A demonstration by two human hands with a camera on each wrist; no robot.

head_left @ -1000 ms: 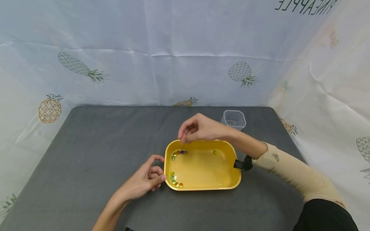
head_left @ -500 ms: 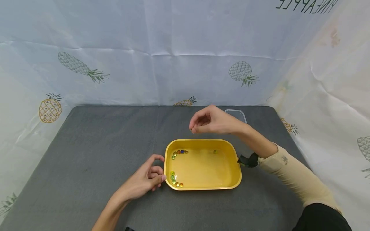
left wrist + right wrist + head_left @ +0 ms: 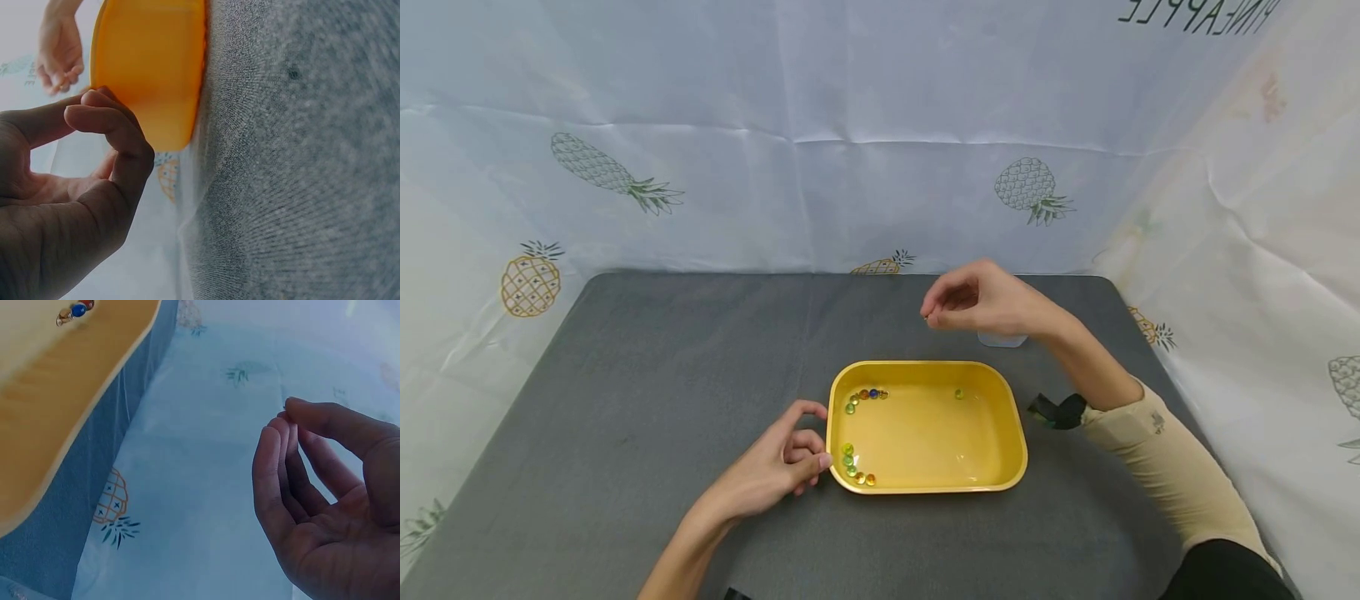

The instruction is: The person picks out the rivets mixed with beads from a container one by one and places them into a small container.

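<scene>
A yellow tray (image 3: 925, 442) sits on the grey table, with several glass marbles (image 3: 852, 472) along its left end. My left hand (image 3: 775, 467) holds the tray's left end, fingers bent and thumb on the rim; the left wrist view shows fingertips at the tray edge (image 3: 153, 56). Beyond the tray, my right hand (image 3: 985, 304) is raised, thumb and fingertips pinched together. A tiny object (image 3: 927, 317) peeks out at those fingertips, mostly hidden; I cannot tell its kind. In the right wrist view the pinching hand (image 3: 325, 487) is set against the pale cloth.
Behind the right hand stands a clear plastic box (image 3: 1002, 340), mostly covered by the wrist. Inside the tray lie a blue marble (image 3: 873, 393), a small gold-coloured piece (image 3: 883, 394) and a lone green marble (image 3: 959, 394). A pineapple-print cloth (image 3: 820, 192) hangs behind the table (image 3: 647, 400).
My right hand has risen from the tray's far rim and moved right and away, toward the clear box, still pinching. It now covers most of the box. The left hand and tray have stayed put.
</scene>
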